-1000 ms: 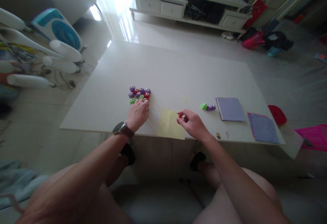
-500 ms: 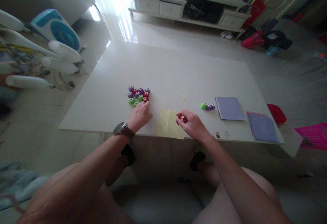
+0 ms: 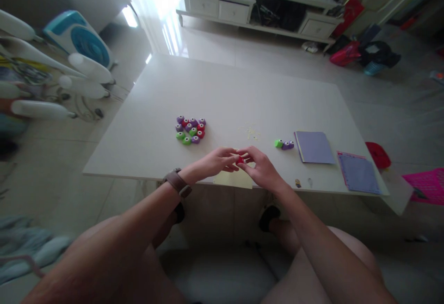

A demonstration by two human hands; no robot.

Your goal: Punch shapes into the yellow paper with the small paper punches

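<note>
Above the near edge of the table, my right hand [image 3: 258, 167] grips a small red craft punch [image 3: 240, 159]. My left hand [image 3: 224, 159] meets it from the other side, its fingers closed about the same punch. Beneath both hands lies a yellow sheet of paper [image 3: 233, 180], partly covered by them. To the left stands a cluster of several small punches in purple, red and green, among them a purple punch [image 3: 195, 140] at the near right corner. Tiny yellow paper bits [image 3: 251, 133] are scattered beyond the sheet.
A green punch [image 3: 278, 143] and two purple ones stand in a row on the right, beside a stack of purple paper [image 3: 315, 147]. Further right lies a bluish pad [image 3: 359, 171]. Two small flat cutouts [image 3: 298, 183] rest near the front edge of the white table [image 3: 215, 82].
My left hand has left the punch cluster, where a purple punch now shows at the corner, and moved right to the red punch. My right hand has stayed nearly in place with it.
</note>
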